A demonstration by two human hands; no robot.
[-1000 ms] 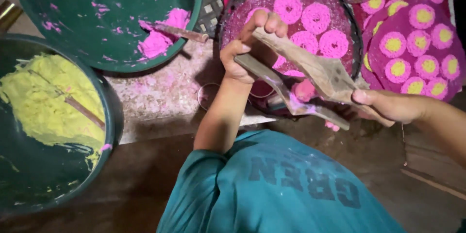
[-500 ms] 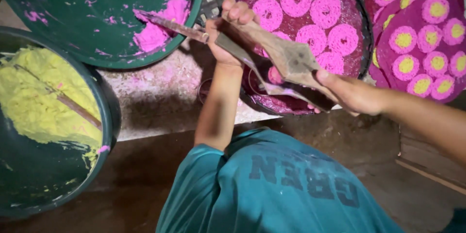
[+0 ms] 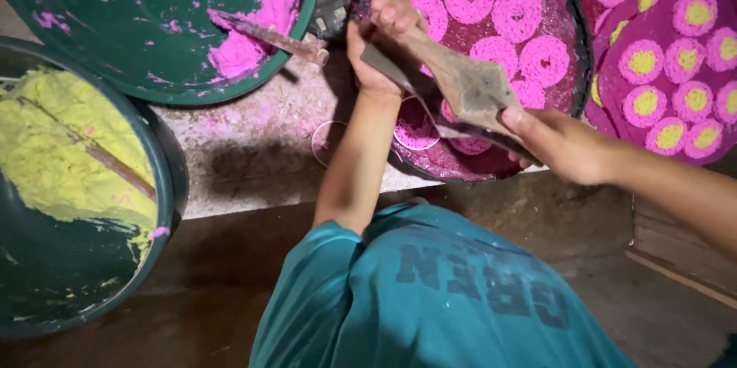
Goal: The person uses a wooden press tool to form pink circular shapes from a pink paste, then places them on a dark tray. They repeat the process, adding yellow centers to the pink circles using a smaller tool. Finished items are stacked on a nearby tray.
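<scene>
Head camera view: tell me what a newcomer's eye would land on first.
First, the bright pink noodle-like discs on a round dark tray at top centre, with pink-and-yellow discs to its right. Over the tray, the left hand and right hand hold a worn wooden press. At left, a green basin of pink dough and one of yellow dough.

Dim warm light, deep shadows below, sharp focus, slight edge blur
</scene>
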